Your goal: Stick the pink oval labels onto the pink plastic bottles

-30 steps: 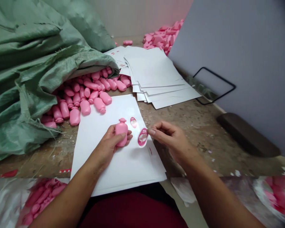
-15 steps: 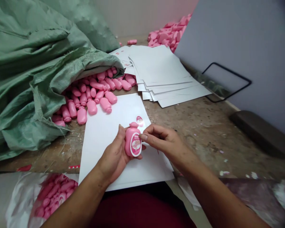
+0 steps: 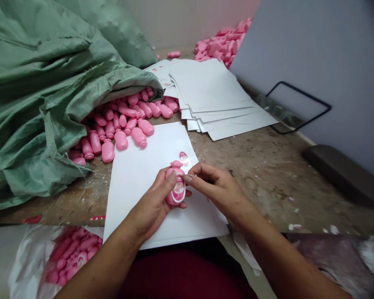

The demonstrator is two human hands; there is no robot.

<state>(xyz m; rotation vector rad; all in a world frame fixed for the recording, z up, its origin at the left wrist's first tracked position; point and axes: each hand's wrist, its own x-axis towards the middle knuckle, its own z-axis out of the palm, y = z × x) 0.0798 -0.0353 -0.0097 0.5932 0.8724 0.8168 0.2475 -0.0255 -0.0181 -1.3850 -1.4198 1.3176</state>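
Observation:
My left hand (image 3: pixel 152 201) is wrapped round a small pink plastic bottle (image 3: pixel 170 197), cap end pointing away from me. Its thumb lies across the front, on an oval pink-and-white sticker (image 3: pixel 178 193). My right hand (image 3: pixel 216 182) is closed in a pinch at the sticker's right upper edge, thumb and forefinger together. Under both hands lies a white sheet (image 3: pixel 137 182). Just beyond the bottle, one more oval sticker (image 3: pixel 183 158) is on that sheet.
A green woven sack (image 3: pixel 50 95) at the left spills many pink bottles (image 3: pixel 121 140) onto the table. Stacked white sheets (image 3: pixel 212 87) lie behind. Far back is another pink heap (image 3: pixel 220 45). Below the table edge, a white bag (image 3: pixel 25 261) holds more bottles. A black wire handle (image 3: pixel 311 95) stands right.
My left thumb has moved from beside the bottle onto the sticker on its front. My right fingers stay pinched at the sticker's edge, almost unmoved.

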